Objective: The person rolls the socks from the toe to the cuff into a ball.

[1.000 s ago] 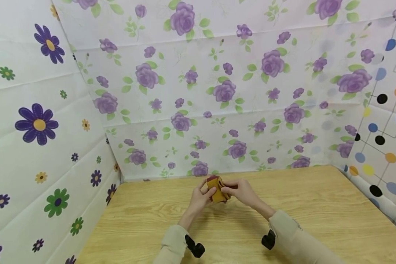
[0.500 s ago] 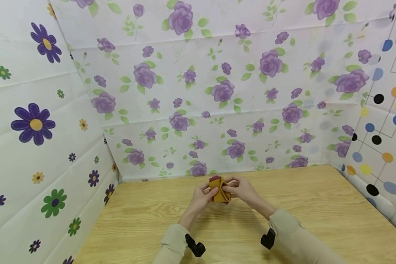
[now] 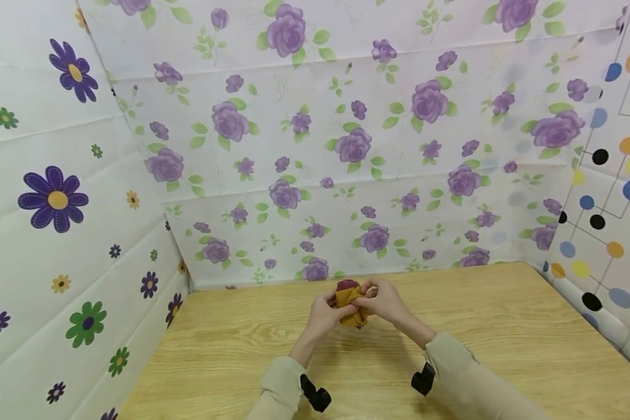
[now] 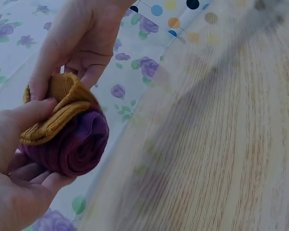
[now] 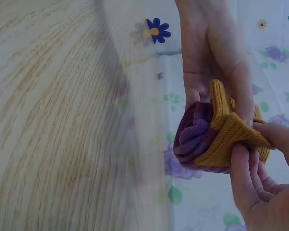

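Note:
A rolled-up bundle of socks (image 3: 345,318), purple with a mustard ribbed cuff, is held above the table between both hands. My left hand (image 3: 322,318) grips it from the left, thumb over the cuff and fingers beneath the purple roll (image 4: 84,147) in the left wrist view. My right hand (image 3: 384,302) pinches the edge of the mustard cuff (image 5: 226,147), which is pulled out over the roll in the right wrist view. The coiled end of the purple knit (image 5: 192,134) shows there. Fingers hide part of the bundle.
A wooden table (image 3: 231,361) lies below the hands. White sheets with purple roses (image 3: 289,140) stand close behind it; others with daisies and dots flank it. Each sleeve cuff (image 3: 280,376) carries a black wrist camera (image 3: 317,396).
The bundle has shifted slightly right and turned a little. My right fingers have drawn the cuff across the front, and my left thumb now lies farther over it.

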The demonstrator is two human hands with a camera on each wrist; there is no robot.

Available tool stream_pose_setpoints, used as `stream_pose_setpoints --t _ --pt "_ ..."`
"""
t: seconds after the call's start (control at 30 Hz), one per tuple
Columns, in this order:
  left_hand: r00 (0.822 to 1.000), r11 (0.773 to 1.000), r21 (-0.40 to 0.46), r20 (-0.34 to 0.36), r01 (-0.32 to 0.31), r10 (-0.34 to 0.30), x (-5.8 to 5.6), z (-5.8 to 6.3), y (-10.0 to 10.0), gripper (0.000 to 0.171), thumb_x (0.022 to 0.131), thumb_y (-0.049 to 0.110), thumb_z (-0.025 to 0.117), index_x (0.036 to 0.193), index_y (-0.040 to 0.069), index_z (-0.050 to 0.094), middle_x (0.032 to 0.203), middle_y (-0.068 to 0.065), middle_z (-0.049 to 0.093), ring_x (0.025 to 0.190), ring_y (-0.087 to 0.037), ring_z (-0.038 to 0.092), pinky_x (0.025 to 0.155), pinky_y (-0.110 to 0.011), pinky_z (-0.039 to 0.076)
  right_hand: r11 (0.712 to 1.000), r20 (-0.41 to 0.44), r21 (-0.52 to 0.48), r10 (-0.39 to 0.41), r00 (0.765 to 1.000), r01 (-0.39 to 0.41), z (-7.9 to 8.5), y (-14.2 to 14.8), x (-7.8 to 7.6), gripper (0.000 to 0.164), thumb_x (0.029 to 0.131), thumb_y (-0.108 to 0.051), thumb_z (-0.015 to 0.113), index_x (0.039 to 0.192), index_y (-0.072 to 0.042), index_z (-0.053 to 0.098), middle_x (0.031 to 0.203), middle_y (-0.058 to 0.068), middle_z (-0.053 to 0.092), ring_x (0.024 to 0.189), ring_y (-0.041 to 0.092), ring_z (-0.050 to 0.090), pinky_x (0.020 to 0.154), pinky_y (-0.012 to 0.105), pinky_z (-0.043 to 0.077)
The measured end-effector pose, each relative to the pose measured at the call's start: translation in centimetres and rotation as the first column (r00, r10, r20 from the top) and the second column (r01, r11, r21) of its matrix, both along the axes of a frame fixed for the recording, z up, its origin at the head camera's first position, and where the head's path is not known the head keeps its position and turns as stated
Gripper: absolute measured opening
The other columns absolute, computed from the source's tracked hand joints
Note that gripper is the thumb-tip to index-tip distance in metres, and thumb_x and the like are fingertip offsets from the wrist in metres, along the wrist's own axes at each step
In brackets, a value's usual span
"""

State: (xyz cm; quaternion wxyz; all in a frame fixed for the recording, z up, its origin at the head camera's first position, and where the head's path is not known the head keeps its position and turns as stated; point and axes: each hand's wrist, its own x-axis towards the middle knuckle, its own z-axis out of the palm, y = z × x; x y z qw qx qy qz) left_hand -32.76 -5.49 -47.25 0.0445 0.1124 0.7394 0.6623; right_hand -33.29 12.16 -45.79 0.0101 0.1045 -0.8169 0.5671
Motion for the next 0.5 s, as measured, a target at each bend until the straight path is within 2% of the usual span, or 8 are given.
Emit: stream_pose_setpoints --t 0.1,0.17,0.27,0.37,0.43,0.5 --pt "0.998 0.997 -0.034 -0.007 -0.07 0.069 0.0 0.0 -0.1 0.052 0.084 0.015 0.076 0.13 0.001 0.058 0.12 -0.018 0.065 0.107 -0.028 0.064 0.086 -0.036 0.056 1.0 -0.05 -0.001 -0.005 0.999 0.005 0.2 0.1 0.2 0.011 0.09 -0.013 0.068 0.097 -0.005 0.069 0.087 0.01 0.072 0.077 0.017 0.068 0.069 0.035 0.059" --pt "0.995 0.993 -0.061 -0.015 -0.101 0.101 -0.1 -0.1 -0.2 0.054 0.083 0.015 0.076 0.132 0.001 0.057 0.12 -0.018 0.065 0.108 -0.028 0.064 0.087 -0.037 0.056 1.0 -0.059 -0.014 -0.012 0.998 0.011 0.4 0.3 0.2 0.014 0.094 -0.012 0.063 0.102 -0.005 0.071 0.096 0.012 0.072 0.083 0.019 0.069 0.071 0.033 0.059" --pt "0.993 0.988 -0.101 -0.027 -0.121 0.118 -0.2 -0.2 -0.7 0.056 0.082 0.015 0.077 0.133 0.003 0.056 0.119 -0.017 0.066 0.106 -0.027 0.064 0.086 -0.036 0.055 0.996 0.003 -0.085 0.015 1.0 -0.014 0.7 0.6 0.0 0.02 0.098 -0.011 0.055 0.109 0.0 0.068 0.104 0.017 0.069 0.091 0.023 0.069 0.081 0.038 0.058" --pt "0.998 0.991 -0.117 -0.032 -0.062 0.058 -0.2 -0.2 -1.3 0.053 0.083 0.014 0.076 0.132 0.003 0.058 0.117 -0.017 0.067 0.102 -0.023 0.064 0.084 -0.035 0.056 0.982 0.091 -0.179 0.068 0.994 -0.05 0.8 1.1 -0.3 0.025 0.102 -0.011 0.048 0.115 0.005 0.061 0.108 0.02 0.064 0.093 0.022 0.067 0.087 0.045 0.055" --pt "0.999 0.993 -0.116 -0.023 0.019 -0.021 -0.2 -0.2 -1.6 0.048 0.084 0.011 0.074 0.129 0.002 0.06 0.114 -0.017 0.067 0.098 -0.021 0.065 0.082 -0.034 0.056 0.973 0.14 -0.22 0.101 0.985 -0.068 0.8 1.3 -0.5 0.026 0.103 -0.012 0.044 0.117 0.005 0.059 0.109 0.018 0.062 0.093 0.02 0.066 0.089 0.046 0.054" --pt "0.994 0.986 -0.127 -0.004 0.108 -0.11 0.2 0.2 -1.9 0.041 0.085 0.01 0.073 0.123 -0.001 0.063 0.109 -0.016 0.068 0.093 -0.018 0.065 0.079 -0.033 0.057 0.97 0.167 -0.223 0.138 0.976 -0.099 0.8 1.4 -0.7 0.028 0.104 -0.013 0.042 0.118 0.006 0.057 0.108 0.015 0.06 0.092 0.019 0.063 0.088 0.044 0.055"
